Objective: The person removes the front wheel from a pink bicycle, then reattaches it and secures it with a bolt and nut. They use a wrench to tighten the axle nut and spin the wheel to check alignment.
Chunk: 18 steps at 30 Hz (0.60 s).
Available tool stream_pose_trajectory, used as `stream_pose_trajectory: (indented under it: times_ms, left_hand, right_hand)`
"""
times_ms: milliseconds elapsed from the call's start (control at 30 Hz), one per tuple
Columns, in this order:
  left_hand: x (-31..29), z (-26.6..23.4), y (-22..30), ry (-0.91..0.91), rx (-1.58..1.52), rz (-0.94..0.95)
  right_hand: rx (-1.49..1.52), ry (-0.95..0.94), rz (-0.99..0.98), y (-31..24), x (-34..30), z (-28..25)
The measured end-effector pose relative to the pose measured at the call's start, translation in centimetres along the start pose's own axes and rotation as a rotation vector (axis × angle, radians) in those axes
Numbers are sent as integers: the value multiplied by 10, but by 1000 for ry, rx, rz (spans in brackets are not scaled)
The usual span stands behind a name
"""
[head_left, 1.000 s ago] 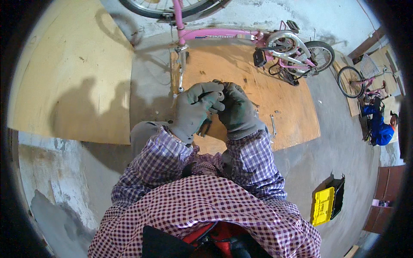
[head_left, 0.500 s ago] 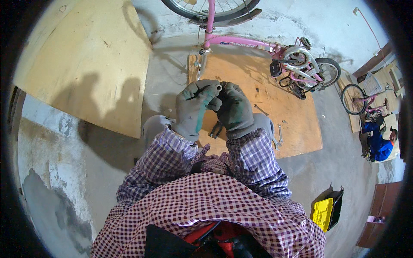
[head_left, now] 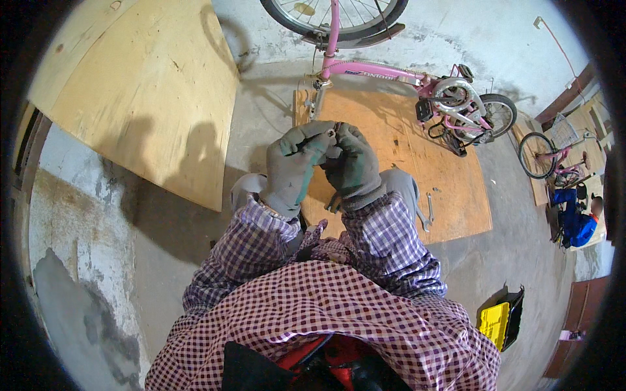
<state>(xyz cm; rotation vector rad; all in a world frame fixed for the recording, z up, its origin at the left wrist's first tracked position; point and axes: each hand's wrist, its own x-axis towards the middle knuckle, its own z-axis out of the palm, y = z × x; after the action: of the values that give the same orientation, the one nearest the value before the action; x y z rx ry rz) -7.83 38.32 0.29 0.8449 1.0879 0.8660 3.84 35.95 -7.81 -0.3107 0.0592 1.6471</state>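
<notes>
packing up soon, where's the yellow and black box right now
In the head view, the yellow and black box sits at lower right, on the grey floor, right of the checked right sleeve.

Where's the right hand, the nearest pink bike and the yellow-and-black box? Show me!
Right hand (head_left: 356,164): head view, on its gloved middle.
Nearest pink bike (head_left: 385,73): head view, on its frame tube.
Yellow-and-black box (head_left: 493,324): head view, on its yellow part.
</notes>
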Motion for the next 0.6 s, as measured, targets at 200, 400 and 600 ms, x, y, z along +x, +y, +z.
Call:
stream_pose_trajectory:
  times_ms: [200,400,600]
  left_hand:
    - [7,6,4,27,147,176]
    - [-3,8,14,53,226,137]
    - [-11,22,43,18,175,222]
  right_hand:
    - [-137,31,-47,-2,6,10]
    - [-155,151,-68,-1,-6,30]
    - [-68,109,-85,-16,-8,47]
